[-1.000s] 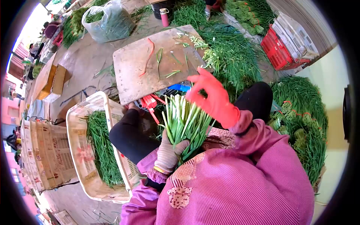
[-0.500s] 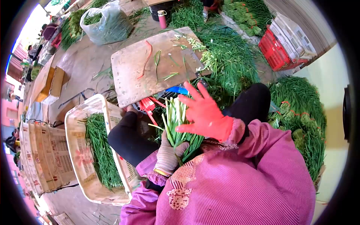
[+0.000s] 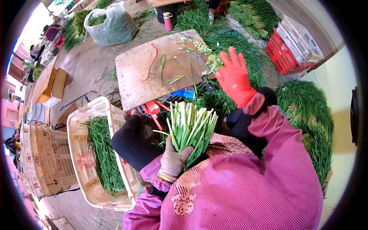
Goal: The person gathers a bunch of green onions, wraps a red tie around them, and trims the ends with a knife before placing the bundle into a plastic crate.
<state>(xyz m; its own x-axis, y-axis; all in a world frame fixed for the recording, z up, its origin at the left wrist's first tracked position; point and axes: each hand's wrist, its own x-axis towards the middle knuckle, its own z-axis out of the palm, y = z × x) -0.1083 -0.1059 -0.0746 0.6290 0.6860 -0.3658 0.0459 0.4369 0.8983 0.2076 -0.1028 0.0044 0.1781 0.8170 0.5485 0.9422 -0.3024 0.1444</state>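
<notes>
My left hand [image 3: 172, 158], in a pale knitted glove, is wrapped round a bunch of green stalks [image 3: 188, 128] in front of my body, with the pale cut ends pointing up and away. My right hand [image 3: 236, 81], in a red-orange glove, is raised to the right over the loose greens, its fingers apart and nothing in them. Ahead lies a wooden board [image 3: 134, 69] with a red strip [image 3: 154, 57] and scattered stalk pieces on it. A bundle of red strips [image 3: 152, 109] sticks out below the board's near edge.
A white crate [image 3: 73, 153] with greens stands at the left, beside stacked crates [image 3: 42, 161]. Loose greens [image 3: 237, 46] lie beyond the board, and tied bundles [image 3: 310, 115] at the right. A red crate [image 3: 280, 53], a plastic bag [image 3: 111, 28] and a pink bottle [image 3: 168, 23] stand further off.
My right hand has moved away from the bunch, up and to the right. More of the bunch shows, still in my left hand.
</notes>
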